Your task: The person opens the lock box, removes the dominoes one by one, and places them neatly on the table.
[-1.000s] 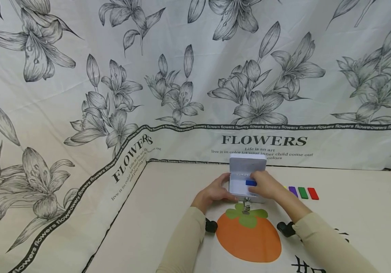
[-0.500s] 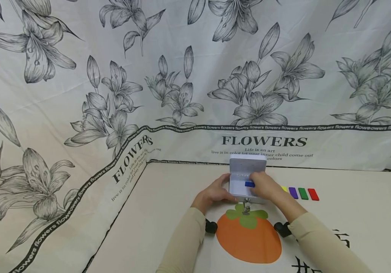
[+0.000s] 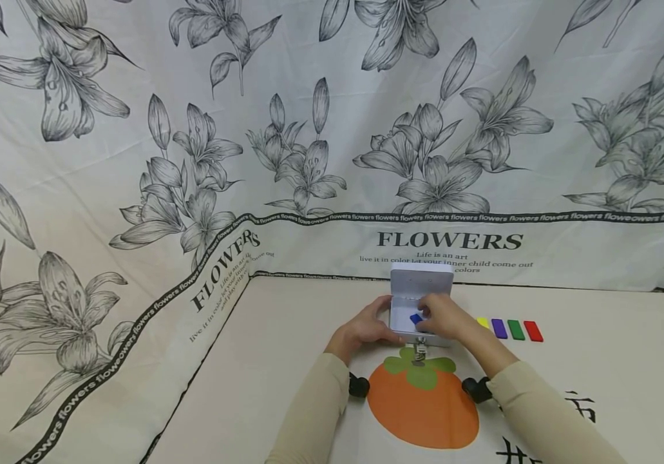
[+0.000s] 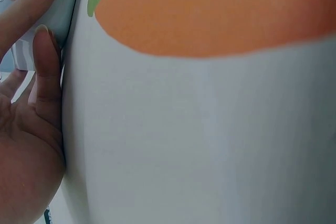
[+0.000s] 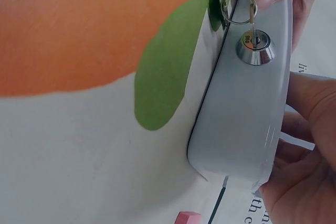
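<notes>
A small white lock box point(image 3: 398, 320) stands in the head view with its hinged lid point(image 3: 421, 278) raised. My left hand point(image 3: 366, 324) grips the box's left side, its thumb at the front corner. Inside the box, my right hand point(image 3: 445, 316) pinches a small blue block point(image 3: 415, 319), partly covered by the fingers and lying at a slant. The right wrist view shows the box's front with a round lock point(image 5: 255, 51), a key in it and a key ring point(image 5: 239, 8) hanging from it. There the blue block is hidden.
Right of the box, several flat coloured blocks lie in a row: yellow point(image 3: 483, 322), purple point(image 3: 499, 328), green point(image 3: 516, 330) and red point(image 3: 533, 331). An orange persimmon print point(image 3: 423, 412) marks the tablecloth in front. A flower-patterned curtain point(image 3: 308, 174) rises behind the table.
My right hand has shifted slightly left inside the box. The blue block has turned from lying level to a slant and moved a little left and nearer. The left hand stays put.
</notes>
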The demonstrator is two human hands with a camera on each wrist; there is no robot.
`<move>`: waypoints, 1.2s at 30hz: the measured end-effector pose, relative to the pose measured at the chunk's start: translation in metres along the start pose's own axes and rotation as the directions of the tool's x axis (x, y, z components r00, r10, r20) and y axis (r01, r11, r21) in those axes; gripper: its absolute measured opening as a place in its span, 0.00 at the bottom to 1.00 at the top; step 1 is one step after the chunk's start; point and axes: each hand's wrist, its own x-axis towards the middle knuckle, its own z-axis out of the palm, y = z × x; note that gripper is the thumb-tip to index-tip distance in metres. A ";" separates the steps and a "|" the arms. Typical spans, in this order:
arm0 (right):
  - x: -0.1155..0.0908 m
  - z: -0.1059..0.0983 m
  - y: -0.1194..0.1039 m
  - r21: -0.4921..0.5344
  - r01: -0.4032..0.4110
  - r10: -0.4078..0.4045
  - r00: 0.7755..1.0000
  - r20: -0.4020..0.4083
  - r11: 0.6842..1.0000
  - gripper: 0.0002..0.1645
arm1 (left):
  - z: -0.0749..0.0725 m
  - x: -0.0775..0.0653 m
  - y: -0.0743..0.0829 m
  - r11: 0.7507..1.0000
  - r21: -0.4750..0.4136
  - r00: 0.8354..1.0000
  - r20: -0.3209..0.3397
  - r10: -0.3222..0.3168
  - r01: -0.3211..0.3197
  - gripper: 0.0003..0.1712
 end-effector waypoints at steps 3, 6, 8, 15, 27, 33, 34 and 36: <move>0.002 0.000 0.002 0.030 0.001 -0.001 1.000 0.010 1.000 0.25 | 0.000 0.001 0.000 1.000 0.000 1.000 0.000 -0.001 0.001 0.57; 0.003 0.000 0.002 0.044 0.000 -0.001 1.000 0.023 0.999 0.26 | 0.001 0.001 -0.001 1.000 0.001 1.000 0.003 0.001 -0.001 0.57; 0.004 0.000 0.002 0.056 -0.001 -0.001 0.999 0.033 0.998 0.28 | 0.001 0.001 0.000 1.000 -0.007 1.000 0.006 0.000 0.000 0.57; 0.007 0.004 0.006 0.061 0.016 -0.019 0.999 0.038 0.998 0.28 | 0.002 0.001 -0.002 0.999 -0.049 1.000 0.012 0.014 -0.013 0.57; 0.010 0.006 0.006 0.050 0.038 -0.041 0.998 0.045 0.998 0.18 | 0.001 0.001 0.000 1.000 -0.021 1.000 0.013 0.016 -0.015 0.58; 0.009 0.007 0.004 0.066 0.052 -0.054 0.998 0.029 0.996 0.18 | 0.001 0.001 0.000 1.000 -0.027 1.000 0.008 0.014 -0.014 0.58; 0.009 0.007 0.005 0.070 0.048 -0.050 0.998 0.027 0.996 0.18 | 0.001 0.001 0.000 0.999 -0.029 1.000 0.008 0.014 -0.013 0.58; 0.008 0.007 0.005 0.078 0.042 -0.044 0.999 0.020 0.996 0.19 | 0.000 0.002 0.001 0.999 -0.030 1.000 0.009 0.015 -0.014 0.58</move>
